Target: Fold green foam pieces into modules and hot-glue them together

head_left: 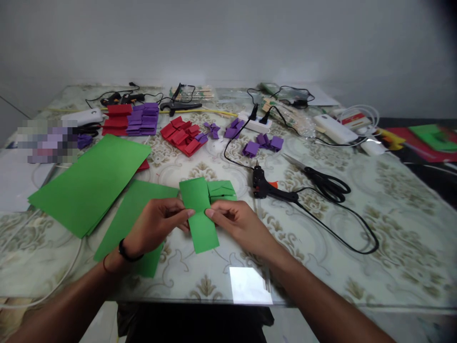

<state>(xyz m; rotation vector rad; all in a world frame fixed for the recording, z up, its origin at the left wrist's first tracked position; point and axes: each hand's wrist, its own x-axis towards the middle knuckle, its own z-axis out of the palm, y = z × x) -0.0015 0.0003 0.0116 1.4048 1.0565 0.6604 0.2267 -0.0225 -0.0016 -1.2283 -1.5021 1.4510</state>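
Note:
Both hands pinch a narrow strip of green paper [202, 231] at its middle, one hand at each long edge. My left hand [157, 221] has its thumb on top of the strip and its other fingers partly behind it. My right hand [241, 224] grips the opposite edge, thumb on top. Just beyond the right hand lies a folded piece of green paper [222, 189], partly hidden by the strip and fingers. A loose green sheet [124, 219] is under my left forearm, and a stack of larger green sheets [93, 183] lies to the left.
A black glue gun [273, 188] with its looping cord and black-handled scissors [323, 181] lie to the right. Folded red papers [182, 136] and purple papers [264, 143] sit farther back. A white power strip [255, 124] with plugs and a white box [335, 129] stand behind.

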